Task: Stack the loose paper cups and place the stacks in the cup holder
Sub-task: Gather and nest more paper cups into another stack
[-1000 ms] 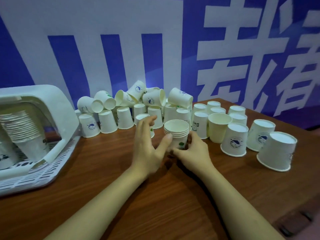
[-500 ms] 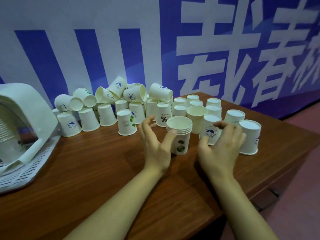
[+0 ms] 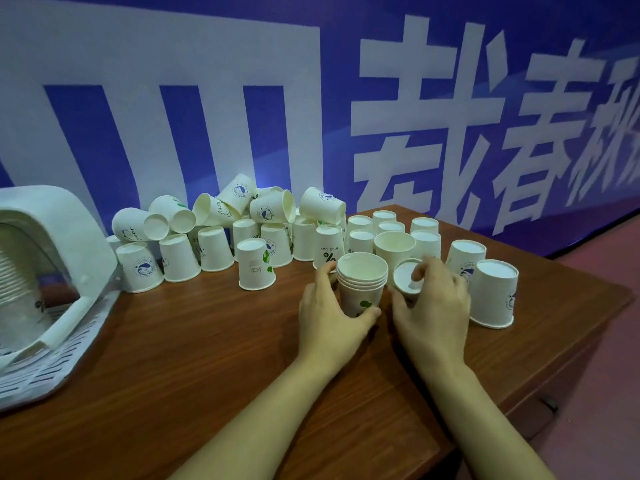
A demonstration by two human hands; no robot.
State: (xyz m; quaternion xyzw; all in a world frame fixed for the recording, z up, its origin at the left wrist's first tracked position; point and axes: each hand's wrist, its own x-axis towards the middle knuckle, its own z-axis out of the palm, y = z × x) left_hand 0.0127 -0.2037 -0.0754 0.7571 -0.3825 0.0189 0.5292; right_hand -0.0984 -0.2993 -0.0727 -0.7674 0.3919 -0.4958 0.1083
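Note:
A short stack of white paper cups stands upright, mouth up, on the wooden table. My left hand wraps its left side and base. My right hand grips a single upside-down cup, tilted with its bottom facing me, just right of the stack. Many loose cups stand inverted or lie piled along the wall. The white cup holder sits at the far left with a nested stack lying inside it.
One open cup stands mouth up behind the stack. Two inverted cups stand near the table's right edge. The table corner drops off at the right to a reddish floor. A blue and white banner wall backs the table.
My right hand reached right, took an inverted cup and brought it tilted next to the stack. My left hand closed around the stack.

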